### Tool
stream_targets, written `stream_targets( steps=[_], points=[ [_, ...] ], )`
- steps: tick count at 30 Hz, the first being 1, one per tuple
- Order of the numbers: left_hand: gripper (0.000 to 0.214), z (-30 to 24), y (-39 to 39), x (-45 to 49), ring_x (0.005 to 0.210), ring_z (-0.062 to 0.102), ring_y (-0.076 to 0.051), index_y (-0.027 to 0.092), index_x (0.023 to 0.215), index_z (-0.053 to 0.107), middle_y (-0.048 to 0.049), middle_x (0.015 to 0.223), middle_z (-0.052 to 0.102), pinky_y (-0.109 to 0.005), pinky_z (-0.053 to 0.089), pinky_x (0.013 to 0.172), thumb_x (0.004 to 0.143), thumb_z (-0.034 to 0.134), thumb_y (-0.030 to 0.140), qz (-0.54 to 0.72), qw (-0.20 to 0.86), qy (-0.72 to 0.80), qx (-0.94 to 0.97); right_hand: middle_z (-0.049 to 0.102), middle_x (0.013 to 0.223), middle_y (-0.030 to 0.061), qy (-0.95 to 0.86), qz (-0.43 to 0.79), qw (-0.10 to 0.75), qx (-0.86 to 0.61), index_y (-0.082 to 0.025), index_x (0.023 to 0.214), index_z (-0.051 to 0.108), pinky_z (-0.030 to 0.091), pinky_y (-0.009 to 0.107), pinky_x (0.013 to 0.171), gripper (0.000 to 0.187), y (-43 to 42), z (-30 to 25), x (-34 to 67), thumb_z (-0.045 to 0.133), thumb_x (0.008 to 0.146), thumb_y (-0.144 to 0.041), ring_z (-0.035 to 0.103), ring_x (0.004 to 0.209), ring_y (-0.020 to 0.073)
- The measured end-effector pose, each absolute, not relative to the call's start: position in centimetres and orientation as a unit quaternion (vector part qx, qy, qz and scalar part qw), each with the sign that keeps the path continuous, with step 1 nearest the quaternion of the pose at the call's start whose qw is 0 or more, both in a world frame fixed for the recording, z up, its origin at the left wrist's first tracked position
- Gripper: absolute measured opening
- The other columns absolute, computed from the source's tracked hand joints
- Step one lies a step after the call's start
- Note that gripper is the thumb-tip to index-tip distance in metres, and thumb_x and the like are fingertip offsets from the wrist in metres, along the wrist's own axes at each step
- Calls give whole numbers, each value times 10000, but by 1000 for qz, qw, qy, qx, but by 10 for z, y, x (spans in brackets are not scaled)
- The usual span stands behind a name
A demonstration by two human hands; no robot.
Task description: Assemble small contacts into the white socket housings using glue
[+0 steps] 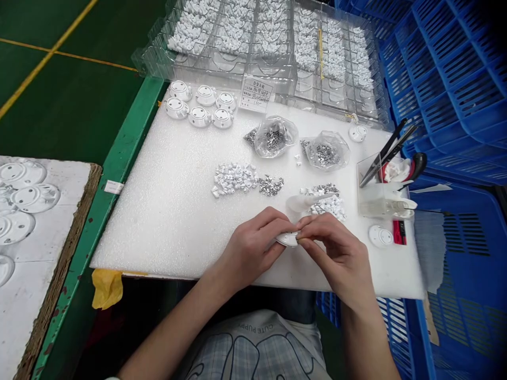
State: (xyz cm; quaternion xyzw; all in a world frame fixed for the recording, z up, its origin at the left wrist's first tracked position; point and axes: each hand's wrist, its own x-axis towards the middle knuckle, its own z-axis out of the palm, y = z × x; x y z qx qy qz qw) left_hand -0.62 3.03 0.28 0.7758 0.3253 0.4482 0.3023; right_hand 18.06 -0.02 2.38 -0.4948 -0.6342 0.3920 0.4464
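A white round plastic part [288,239] is gripped at its left side by my left hand [259,240], thumb below and fingers over the top. My right hand [336,245] is closed in a pinch at the part's right edge; anything between those fingertips is hidden or too small to name. Just beyond my hands a white bottle with a long pointed nozzle [304,203] lies on the foam sheet. Past it are a pile of small white pieces [330,206], a second white pile [235,178] and a heap of small shiny metal pieces [271,185].
Two clear bags of metal pieces [276,137] [327,153] stand farther back. Several white round parts [200,117] sit at the back left. Clear trays [277,68] line the far edge. At right are a clear tool holder [366,182] and blue crates [455,79].
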Motion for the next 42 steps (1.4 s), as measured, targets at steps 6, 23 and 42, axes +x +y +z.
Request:
stream_targets(
  steps=[6,23,42],
  points=[
    [186,5,28,-8,850,687,-138,168,1055,663,-53,972,692,-221,562,712,953,567,47,437,294,320,787,635,946,26,-577,470,450,-494,-258,933,674,584,263,736,87,3,22,181,751,894,-268,651,951,169],
    [236,17,31,-7,948,689,-137,183,1161,631,-43,1047,703,-217,611,778,934,673,131,441,436,338,708,733,941,28,-652,189,549,-487,-300,1108,721,600,383,749,335,-9,-4,172,709,864,-70,697,886,211],
    [165,14,32,-9,905,647,-153,184,1123,646,-54,986,648,-259,557,786,968,632,128,435,417,270,751,717,890,18,-648,178,555,-490,-284,1067,720,582,359,695,320,-10,-5,171,715,848,-51,689,820,193]
  ],
)
